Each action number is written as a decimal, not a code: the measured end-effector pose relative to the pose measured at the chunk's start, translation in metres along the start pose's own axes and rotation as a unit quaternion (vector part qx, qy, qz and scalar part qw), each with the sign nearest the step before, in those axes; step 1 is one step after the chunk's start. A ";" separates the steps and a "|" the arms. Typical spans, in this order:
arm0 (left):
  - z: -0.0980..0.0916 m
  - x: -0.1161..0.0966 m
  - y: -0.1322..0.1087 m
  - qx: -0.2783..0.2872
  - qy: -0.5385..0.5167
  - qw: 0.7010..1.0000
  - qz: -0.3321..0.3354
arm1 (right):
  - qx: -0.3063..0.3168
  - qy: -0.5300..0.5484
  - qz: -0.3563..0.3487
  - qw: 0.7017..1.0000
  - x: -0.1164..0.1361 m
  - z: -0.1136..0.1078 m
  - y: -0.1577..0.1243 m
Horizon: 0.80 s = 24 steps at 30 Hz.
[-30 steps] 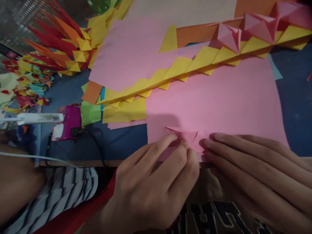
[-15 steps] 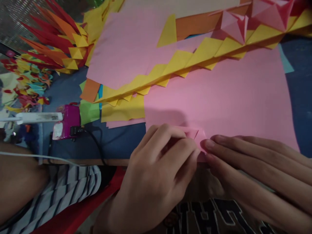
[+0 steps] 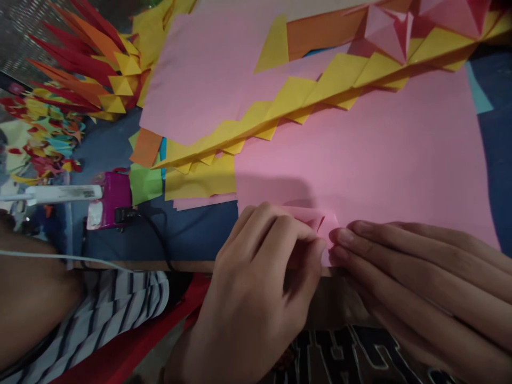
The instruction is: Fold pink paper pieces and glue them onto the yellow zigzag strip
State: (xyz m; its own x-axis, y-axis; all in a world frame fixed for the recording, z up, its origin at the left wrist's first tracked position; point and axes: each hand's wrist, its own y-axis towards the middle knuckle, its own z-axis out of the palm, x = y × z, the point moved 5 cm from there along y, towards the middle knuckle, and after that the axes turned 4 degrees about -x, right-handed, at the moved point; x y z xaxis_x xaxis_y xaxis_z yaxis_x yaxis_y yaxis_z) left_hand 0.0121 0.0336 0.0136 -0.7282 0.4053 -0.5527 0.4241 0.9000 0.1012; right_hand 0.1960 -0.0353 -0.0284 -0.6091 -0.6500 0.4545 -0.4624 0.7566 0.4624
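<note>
A small piece of folded pink paper lies at the near edge of the table, on a large pink sheet. My left hand has its fingers curled and its thumb and fingertips pinched on the folded piece, hiding much of it. A crease with a raised flap shows just beyond those fingertips. My right hand is stretched out with its fingers straight, and their tips touch the paper beside the fold's right corner. A long yellow folded-paper strip with a zigzag edge rests across the sheets above both hands.
Red, orange and yellow folded-paper spikes stand at the far left, near a heap of paper scraps. A purple power adapter with cables sits left of my hands. Pink folded shapes lie at the top right. Another person's arm is at the lower left.
The thumb of my left hand has risen to meet its fingertips at the fold's near edge. My right hand's fingers have shifted slightly, still outstretched by the paper.
</note>
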 end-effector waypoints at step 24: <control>0.007 0.003 -0.040 -0.091 0.178 0.955 0.219 | -0.085 0.007 0.081 0.993 0.001 0.002 -0.001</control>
State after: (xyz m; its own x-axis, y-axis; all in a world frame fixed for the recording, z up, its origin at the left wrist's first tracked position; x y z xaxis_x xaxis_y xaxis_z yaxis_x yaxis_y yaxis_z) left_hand -0.0030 -0.0029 0.0018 -0.6526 0.7496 -0.1103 0.6538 0.6307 0.4180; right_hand 0.1941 -0.0365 -0.0298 -0.6570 -0.5230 0.5430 -0.2439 0.8290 0.5033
